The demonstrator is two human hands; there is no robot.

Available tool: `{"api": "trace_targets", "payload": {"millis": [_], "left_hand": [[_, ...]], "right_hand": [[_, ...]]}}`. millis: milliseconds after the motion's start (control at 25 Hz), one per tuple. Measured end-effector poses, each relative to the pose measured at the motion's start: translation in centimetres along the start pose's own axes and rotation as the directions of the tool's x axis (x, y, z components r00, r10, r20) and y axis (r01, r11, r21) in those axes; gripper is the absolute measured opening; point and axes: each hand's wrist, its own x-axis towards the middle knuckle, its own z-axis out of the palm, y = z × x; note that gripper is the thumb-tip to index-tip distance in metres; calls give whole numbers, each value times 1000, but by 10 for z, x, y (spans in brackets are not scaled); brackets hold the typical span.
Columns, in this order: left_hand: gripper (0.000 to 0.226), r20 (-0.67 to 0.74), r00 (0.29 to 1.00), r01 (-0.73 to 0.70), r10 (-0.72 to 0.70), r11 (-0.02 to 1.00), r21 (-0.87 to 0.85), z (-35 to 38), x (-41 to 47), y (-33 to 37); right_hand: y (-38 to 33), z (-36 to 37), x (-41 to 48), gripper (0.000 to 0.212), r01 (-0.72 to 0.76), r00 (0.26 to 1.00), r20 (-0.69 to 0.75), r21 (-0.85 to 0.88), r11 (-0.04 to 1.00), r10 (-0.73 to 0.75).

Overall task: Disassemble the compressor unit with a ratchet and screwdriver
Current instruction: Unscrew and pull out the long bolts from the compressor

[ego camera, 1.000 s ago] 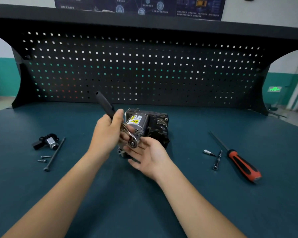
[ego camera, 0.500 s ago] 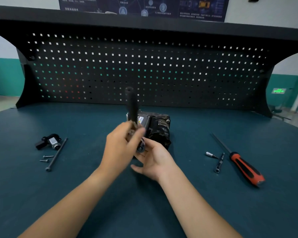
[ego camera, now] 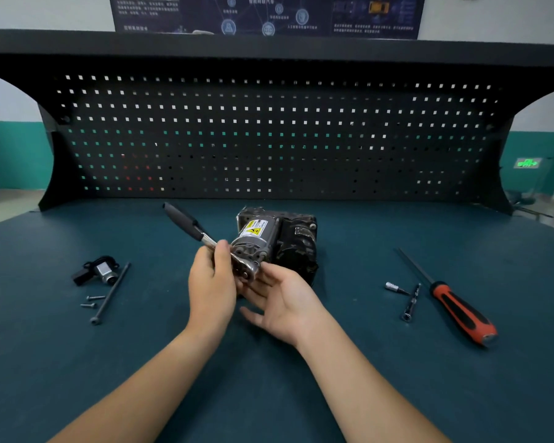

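Chrome shank of ratchet (ego camera: 186,223) gripped in curled left hand (ego camera: 211,282), black handle slanted up and leftward, head set at near end of compressor (ego camera: 288,241), itself stood mid-bench (ego camera: 269,394) before pegboard (ego camera: 269,139). Right hand (ego camera: 285,302) released, palm up, straight fingers just under ratchet head. Screwdriver (ego camera: 461,311) and two bits (ego camera: 411,303) left lying well to the right; long bolt (ego camera: 111,292), two screws (ego camera: 92,301) and small black part (ego camera: 98,271) left lying well to the left.

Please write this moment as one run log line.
ratchet on compressor unit front | left hand: grips ratchet near head | right hand: open beside ratchet head | screwdriver: lies on bench, right side
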Motion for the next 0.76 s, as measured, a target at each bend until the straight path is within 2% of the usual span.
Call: {"api": "trace_targets", "payload": {"millis": [80,160,200,280,360,400,440,480,560,600,640,680,720,760], "left_hand": [[29,15,996,-89,88,994,69,-1,-2,1],[27,97,950,-312,298,924,219,-7,-1,5],[24,162,890,-456,426,843,286,-11,1,8],[31,316,706,-708,634,616,346,-16,5,13],[34,440,528,-847,726,413,336,-17,6,16],[34,467,487,-870,738,358,340,-18,6,16],[34,466,502,-861,728,368,351,-20,7,17],[34,426,574,-816,699,449,364,-21,8,18],[37,259,798,-602,544,712,361,-23,12,17],[40,173,889,-459,425,823,336,-22,15,15],[39,120,942,-335,313,896,292,-20,16,13],[37,99,966,-255,237,935,246,-17,15,11],[35,101,971,-234,217,947,219,-14,12,10],[32,120,958,-280,259,935,216,-13,8,11]], "right_hand": [[0,0,0,19,7,1000,9,1,1000,-7],[0,1,-1,19,6,1000,6,-12,1000,-6],[0,1,-2,19,1,1000,-2,-13,1000,-1],[0,1,-2,18,-5,1000,-29,-3,1000,5],[1,2,-2,16,-7,998,-62,11,1000,8],[2,4,-2,16,-6,997,-77,17,1000,7],[2,4,-2,15,2,996,-87,21,1000,0],[3,4,-2,15,13,996,-91,22,1000,-10],[2,4,-2,19,17,998,-69,16,1000,-15],[2,4,-3,22,12,999,-47,10,1000,-12],[1,4,-3,24,10,1000,-28,7,1000,-10],[0,4,-3,23,13,1000,-18,5,1000,-13],[1,4,-3,22,18,1000,-23,8,1000,-18],[2,5,-3,20,23,999,-40,17,1000,-22]]}}
